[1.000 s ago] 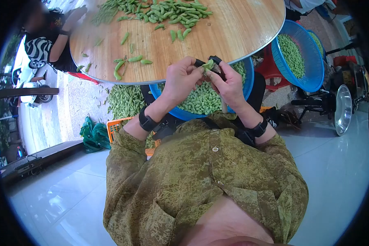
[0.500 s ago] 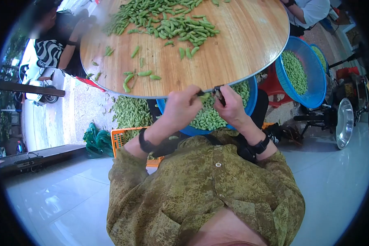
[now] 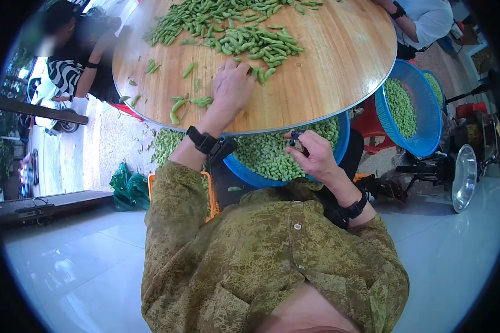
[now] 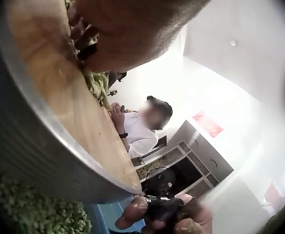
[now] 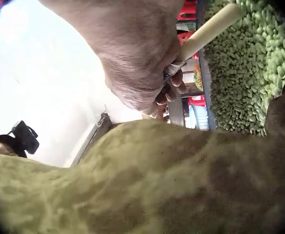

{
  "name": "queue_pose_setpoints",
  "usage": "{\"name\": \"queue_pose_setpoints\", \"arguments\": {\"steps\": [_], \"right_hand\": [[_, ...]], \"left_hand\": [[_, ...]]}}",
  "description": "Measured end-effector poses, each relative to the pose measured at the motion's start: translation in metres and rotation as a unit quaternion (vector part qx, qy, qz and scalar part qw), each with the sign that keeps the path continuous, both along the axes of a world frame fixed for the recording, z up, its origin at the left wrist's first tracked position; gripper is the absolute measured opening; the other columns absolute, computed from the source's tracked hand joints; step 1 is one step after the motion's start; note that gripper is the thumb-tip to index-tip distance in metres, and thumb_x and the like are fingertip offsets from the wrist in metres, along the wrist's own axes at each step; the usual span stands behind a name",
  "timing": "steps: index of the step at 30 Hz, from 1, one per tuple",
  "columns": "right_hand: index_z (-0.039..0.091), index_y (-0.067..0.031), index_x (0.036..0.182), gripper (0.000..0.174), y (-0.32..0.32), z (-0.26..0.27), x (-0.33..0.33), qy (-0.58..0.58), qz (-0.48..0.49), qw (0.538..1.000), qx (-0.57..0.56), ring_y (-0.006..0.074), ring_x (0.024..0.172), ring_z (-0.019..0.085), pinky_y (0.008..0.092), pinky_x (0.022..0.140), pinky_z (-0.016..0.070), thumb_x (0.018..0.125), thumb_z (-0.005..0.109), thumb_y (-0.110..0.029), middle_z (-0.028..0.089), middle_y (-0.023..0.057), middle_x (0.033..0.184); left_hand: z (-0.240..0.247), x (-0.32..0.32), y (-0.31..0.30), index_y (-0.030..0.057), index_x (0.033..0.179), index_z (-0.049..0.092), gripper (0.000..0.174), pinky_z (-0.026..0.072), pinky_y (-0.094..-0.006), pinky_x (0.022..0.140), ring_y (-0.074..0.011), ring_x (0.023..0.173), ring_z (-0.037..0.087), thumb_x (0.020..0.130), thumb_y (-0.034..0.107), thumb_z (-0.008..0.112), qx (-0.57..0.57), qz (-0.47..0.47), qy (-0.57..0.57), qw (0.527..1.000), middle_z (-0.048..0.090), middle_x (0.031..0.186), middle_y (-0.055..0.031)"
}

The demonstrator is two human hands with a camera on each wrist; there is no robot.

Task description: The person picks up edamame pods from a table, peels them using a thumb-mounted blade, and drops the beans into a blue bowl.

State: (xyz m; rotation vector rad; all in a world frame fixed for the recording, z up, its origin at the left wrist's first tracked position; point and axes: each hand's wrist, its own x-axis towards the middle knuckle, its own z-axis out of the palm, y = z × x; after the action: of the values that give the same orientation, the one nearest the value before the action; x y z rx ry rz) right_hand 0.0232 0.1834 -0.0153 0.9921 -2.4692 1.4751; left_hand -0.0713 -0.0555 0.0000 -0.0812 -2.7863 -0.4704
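My left hand (image 3: 233,86) reaches over the round wooden table (image 3: 316,83), its fingertips down at a few green soybean pods (image 3: 268,73) lying beside a larger heap of pods (image 3: 261,41). Its fingers look bent in the left wrist view; whether they pinch a pod I cannot tell. Lower, past the table's edge, my right hand (image 3: 314,155) is above a blue basin (image 3: 344,136) of shelled green beans (image 3: 272,158). Curled fingers grip a small tool with a pale rod-like handle (image 5: 213,29) and some metal by the fingers. Dark wraps show on the fingertips.
A second blue basin (image 3: 422,119) of beans stands on the right by a red stool (image 3: 366,125). An orange crate (image 3: 211,194) and green netting (image 3: 129,186) are on the left. Other people sit at the table's far left and far right.
My left hand has left my right hand, where both worked at a pod, and moved up over the table to the pods. My right hand has dropped slightly, keeping the tool.
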Motion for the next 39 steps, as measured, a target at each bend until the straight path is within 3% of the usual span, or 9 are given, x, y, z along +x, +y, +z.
{"name": "queue_pose_setpoints", "arguments": {"steps": [5,7,9,11,15,20,22,26,39], "right_hand": [[0.061,-0.001,0.103,0.02,0.005,-0.016,0.004,-0.082,-0.005,0.997,0.008,0.0182,0.053,0.048,0.0291,0.05,0.0407,0.089,0.064,-0.015,0.052,0.0071,0.066],[0.054,0.0001,0.122,0.033,-0.001,0.0,-0.003,-0.333,-0.012,0.923,-0.195,0.0096,0.053,0.046,0.0242,0.048,0.0391,0.097,0.053,-0.022,0.055,0.0023,0.07],[0.039,-0.0002,0.139,0.045,0.003,0.008,-0.008,-0.374,0.019,0.905,-0.2,0.0036,0.057,0.045,0.0167,0.047,0.0367,0.101,0.042,-0.026,0.059,0.0034,0.084],[0.04,-0.0008,0.139,0.046,-0.002,0.01,-0.01,-0.371,0.034,0.886,-0.275,0.0048,0.058,0.045,0.018,0.046,0.0369,0.101,0.044,-0.026,0.059,0.0052,0.084],[0.045,-0.0022,0.133,0.04,-0.012,0.01,-0.008,-0.434,0.051,0.834,-0.336,0.0044,0.052,0.044,0.0191,0.043,0.0355,0.1,0.045,-0.025,0.059,0.0031,0.08],[0.05,-0.0027,0.122,0.033,-0.014,0.009,-0.005,-0.458,0.095,0.814,-0.345,0.0046,0.051,0.044,0.0185,0.042,0.0352,0.1,0.045,-0.027,0.058,0.0028,0.078],[0.037,-0.0031,0.141,0.046,-0.013,0.005,-0.006,-0.472,0.112,0.801,-0.352,0.0058,0.056,0.045,0.0181,0.044,0.0362,0.101,0.044,-0.025,0.057,0.0065,0.08],[0.037,-0.003,0.141,0.046,-0.013,0.009,-0.005,-0.479,0.116,0.793,-0.358,0.0058,0.055,0.044,0.018,0.043,0.0359,0.101,0.044,-0.025,0.057,0.0065,0.08],[0.057,-0.0026,0.122,0.027,-0.025,0.002,0.001,-0.364,-0.023,0.88,-0.305,-0.0005,0.047,0.038,0.0165,0.041,0.0279,0.097,0.05,-0.009,0.053,-0.0057,0.068]], "left_hand": [[-0.013,-0.001,-0.001,0.0035,0.092,0.065,0.019,0.0493,-0.0434,0.075,-0.0338,0.082,0.06,0.08,0.018,0.066,0.035,-0.033,0.081,0.996,0.062,0.086,-0.0157],[-0.004,0.017,0.003,0.0029,0.094,0.066,0.018,0.0492,-0.0386,0.067,-0.0272,0.074,0.06,0.081,0.016,0.065,0.186,-0.052,-0.005,0.981,0.063,0.08,-0.0125],[0.008,0.037,0.012,0.0023,0.095,0.067,0.016,0.0491,-0.0338,0.06,-0.0206,0.065,0.06,0.083,0.013,0.065,0.333,-0.068,-0.092,0.936,0.064,0.074,-0.0092],[0.019,0.057,0.021,0.0004,0.096,0.067,0.015,0.0434,-0.023,0.051,-0.0083,0.058,0.055,0.086,0.01,0.065,0.569,-0.075,-0.229,0.786,0.064,0.069,-0.0033],[0.02,0.079,0.036,-0.0004,0.094,0.067,0.012,0.0401,-0.0177,0.052,-0.0048,0.06,0.054,0.086,0.008,0.065,0.645,-0.08,-0.259,0.715,0.063,0.071,-0.0002],[0.011,0.084,0.041,-0.0016,0.093,0.066,0.01,0.0409,-0.0191,0.055,-0.0048,0.061,0.054,0.085,0.004,0.063,0.638,-0.075,-0.258,0.722,0.062,0.072,-0.0003],[0.007,0.085,0.043,-0.003,0.093,0.066,0.011,0.0424,-0.0199,0.057,-0.005,0.063,0.054,0.085,0.002,0.06,0.614,-0.087,-0.24,0.746,0.063,0.074,-0.0011],[0.013,0.091,0.05,-0.0043,0.095,0.065,0.013,0.0437,-0.0204,0.058,-0.0054,0.065,0.055,0.086,0.002,0.058,0.612,-0.099,-0.211,0.756,0.064,0.078,-0.0018],[0.0,0.089,0.06,-0.0022,0.084,0.061,0.008,0.0352,-0.0208,0.055,-0.0039,0.064,0.045,0.084,0.004,0.056,0.626,-0.104,-0.135,0.761,0.054,0.07,0.003]]}}
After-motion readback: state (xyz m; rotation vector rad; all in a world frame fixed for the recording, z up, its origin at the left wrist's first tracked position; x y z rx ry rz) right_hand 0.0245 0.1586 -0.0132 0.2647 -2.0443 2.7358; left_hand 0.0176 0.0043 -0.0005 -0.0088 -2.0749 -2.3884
